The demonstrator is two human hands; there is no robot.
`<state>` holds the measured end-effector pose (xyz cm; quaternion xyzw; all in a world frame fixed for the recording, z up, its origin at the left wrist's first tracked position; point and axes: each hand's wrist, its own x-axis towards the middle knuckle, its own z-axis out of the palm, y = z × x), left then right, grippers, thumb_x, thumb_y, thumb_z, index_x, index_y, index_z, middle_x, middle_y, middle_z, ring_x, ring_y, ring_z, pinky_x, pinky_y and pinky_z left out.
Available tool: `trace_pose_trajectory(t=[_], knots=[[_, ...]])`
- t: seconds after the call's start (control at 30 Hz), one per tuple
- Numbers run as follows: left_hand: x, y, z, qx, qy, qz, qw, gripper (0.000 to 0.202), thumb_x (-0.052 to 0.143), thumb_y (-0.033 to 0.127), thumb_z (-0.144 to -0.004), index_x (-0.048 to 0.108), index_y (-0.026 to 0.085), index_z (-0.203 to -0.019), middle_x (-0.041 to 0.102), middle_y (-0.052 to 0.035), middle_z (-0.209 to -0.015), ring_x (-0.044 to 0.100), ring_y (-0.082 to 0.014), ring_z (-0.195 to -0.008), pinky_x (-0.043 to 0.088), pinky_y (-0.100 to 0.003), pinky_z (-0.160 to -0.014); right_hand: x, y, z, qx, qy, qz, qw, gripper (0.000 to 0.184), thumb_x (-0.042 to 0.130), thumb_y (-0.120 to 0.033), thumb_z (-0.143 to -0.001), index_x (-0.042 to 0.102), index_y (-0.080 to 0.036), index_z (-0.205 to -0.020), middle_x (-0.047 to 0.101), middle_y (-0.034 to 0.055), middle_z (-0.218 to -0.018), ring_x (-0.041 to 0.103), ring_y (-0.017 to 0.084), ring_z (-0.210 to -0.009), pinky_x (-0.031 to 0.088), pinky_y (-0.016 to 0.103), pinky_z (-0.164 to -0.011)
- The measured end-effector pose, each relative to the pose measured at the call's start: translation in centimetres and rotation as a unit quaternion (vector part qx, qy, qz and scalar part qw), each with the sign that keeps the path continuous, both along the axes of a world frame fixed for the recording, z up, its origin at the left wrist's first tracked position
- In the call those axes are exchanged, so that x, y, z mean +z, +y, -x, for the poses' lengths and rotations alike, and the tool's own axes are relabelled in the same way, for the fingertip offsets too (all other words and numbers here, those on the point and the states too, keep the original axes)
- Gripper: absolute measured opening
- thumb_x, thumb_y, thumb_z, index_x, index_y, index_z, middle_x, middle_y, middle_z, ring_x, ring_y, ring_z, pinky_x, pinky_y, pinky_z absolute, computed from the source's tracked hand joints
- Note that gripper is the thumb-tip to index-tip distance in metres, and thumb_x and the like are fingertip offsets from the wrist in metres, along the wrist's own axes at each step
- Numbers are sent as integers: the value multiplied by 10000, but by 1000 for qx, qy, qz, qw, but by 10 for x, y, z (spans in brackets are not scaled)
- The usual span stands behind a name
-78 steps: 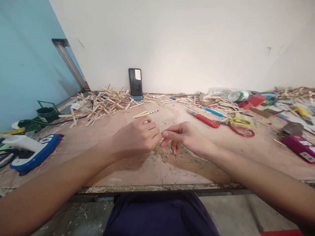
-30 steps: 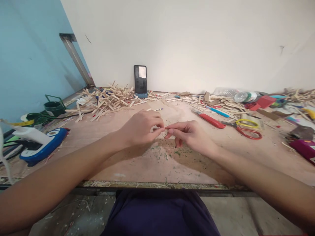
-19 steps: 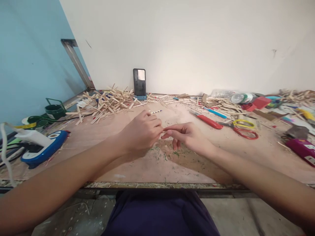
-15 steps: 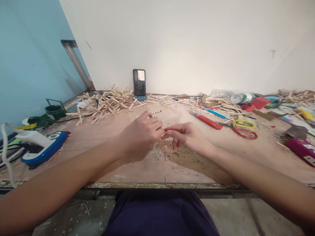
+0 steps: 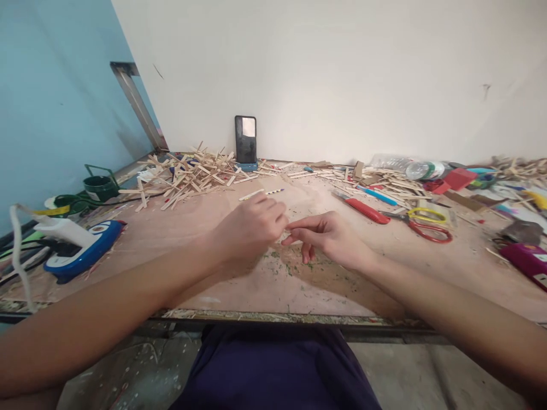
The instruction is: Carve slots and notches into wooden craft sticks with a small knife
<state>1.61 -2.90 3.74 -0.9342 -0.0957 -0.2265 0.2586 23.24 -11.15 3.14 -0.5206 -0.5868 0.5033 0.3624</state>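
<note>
Over the middle of the table, my left hand (image 5: 252, 230) is closed, knuckles up, its fingers curled inward. Close against it, my right hand (image 5: 327, 239) pinches with thumb and index finger while its other fingers hang lower. Whatever lies between the fingertips is hidden or too small to name. Small green scraps (image 5: 294, 267) are scattered on the tabletop below the hands. Just beyond my left hand lie a striped pencil (image 5: 274, 191) and a thin wooden stick (image 5: 251, 195).
A phone (image 5: 246, 139) stands against the white board behind a pile of wooden sticks (image 5: 192, 176). To the right lie a red-handled cutter (image 5: 367, 211), a blue pen-like tool (image 5: 376, 196) and scissors (image 5: 429, 233). A blue-and-white power strip (image 5: 85, 256) sits at left.
The view has shifted slightly, so the table's things appear a little further right. Both hands keep nearly the same pose, fingertips still close together.
</note>
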Motion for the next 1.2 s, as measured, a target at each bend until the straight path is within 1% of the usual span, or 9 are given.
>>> trace_pose_trajectory(t=[0.1, 0.2, 0.3, 0.5, 0.63, 0.8, 0.9, 1.03, 1.2], knots=[[5, 18, 7, 87, -59, 191, 976, 230, 564, 176, -997, 669, 175, -793, 716, -68, -856, 650, -214, -790, 447, -366, -788, -1, 1, -1, -2, 25, 1, 1000, 302, 787, -350, -907, 830, -126, -1106, 878, 117, -1006, 674, 112, -490, 551, 258, -501], [9, 29, 10, 102, -96, 259, 956, 111, 637, 270, -956, 698, 176, -956, 735, -31, -879, 657, -181, -760, 450, -309, -721, -2, 9, -8, -16, 38, -7, 999, 312, 826, -375, -874, 821, -127, -1063, 875, 115, -969, 658, 115, -480, 540, 266, -489], [8, 24, 8, 82, -121, 339, 929, 183, 596, 334, -1004, 642, 191, -900, 674, 2, -786, 605, -156, -714, 407, -288, -688, -2, 17, -17, -19, 40, -9, 999, 347, 844, -410, -851, 821, -122, -1044, 869, 115, -929, 646, 118, -478, 533, 273, -495], [3, 13, 4, 77, -52, 379, 921, 461, 484, 413, -1092, 555, 194, -692, 577, 7, -632, 464, -137, -602, 297, -317, -638, -4, 18, -19, 16, 25, 2, 1000, 371, 857, -450, -847, 841, -134, -1041, 863, 102, -908, 658, 126, -514, 517, 264, -500], [3, 17, 3, 53, -35, 445, 893, 384, 559, 451, -1060, 759, 206, -843, 758, -16, -825, 616, -158, -739, 378, -298, -689, -5, 17, -19, 27, 12, -5, 1000, 392, 851, -466, -861, 845, -137, -1075, 864, 96, -934, 665, 126, -550, 528, 264, -520], [6, 22, 6, 26, 46, 529, 847, 330, 585, 417, -1007, 780, 198, -856, 723, 5, -758, 595, -139, -678, 385, -266, -641, 4, 19, -27, 52, -40, -23, 998, 492, 804, -581, -902, 839, -142, -1121, 851, 102, -945, 683, 153, -620, 529, 282, -548], [7, 23, 8, 11, 120, 576, 808, 303, 609, 415, -1008, 770, 205, -861, 722, 14, -768, 612, -139, -695, 402, -250, -638, 16, 23, -40, 52, -213, -129, 967, 484, 700, -604, -988, 863, -159, -1087, 850, 120, -1036, 734, 217, -812, 562, 329, -704], [7, 18, 6, -9, 184, 597, 781, 279, 651, 411, -1003, 773, 214, -848, 758, 6, -791, 655, -151, -714, 425, -252, -653, 19, 30, -57, 75, -451, -181, 871, 367, 750, -463, -945, 875, -163, -1116, 836, 160, -1122, 738, 325, -1016, 526, 405, -877], [3, 19, 5, 16, 162, 582, 797, 171, 699, 355, -947, 776, 226, -865, 759, 14, -824, 669, -153, -753, 442, -244, -673, 5, 38, -62, 111, -455, -145, 872, 162, 706, -226, -892, 834, -196, -988, 829, 101, -1028, 731, 257, -905, 508, 340, -797]])
